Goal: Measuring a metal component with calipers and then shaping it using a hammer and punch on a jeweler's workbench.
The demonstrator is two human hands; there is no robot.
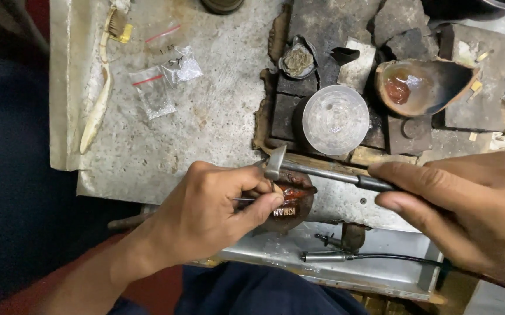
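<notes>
Bare left hand point(205, 213), bare right hand point(468, 210), no sleeves, prob. dark blue trousers

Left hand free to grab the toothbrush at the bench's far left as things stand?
Probably not. The left hand is pinching a thin metal tool against the round block, so its fingers are occupied. The path to the toothbrush over the bench top looks unobstructed otherwise.

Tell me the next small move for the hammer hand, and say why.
Probably a light tap: the right hand holds the small hammer with its head poised just above the thin metal tool that the left hand pinches against the dark round block.
</notes>
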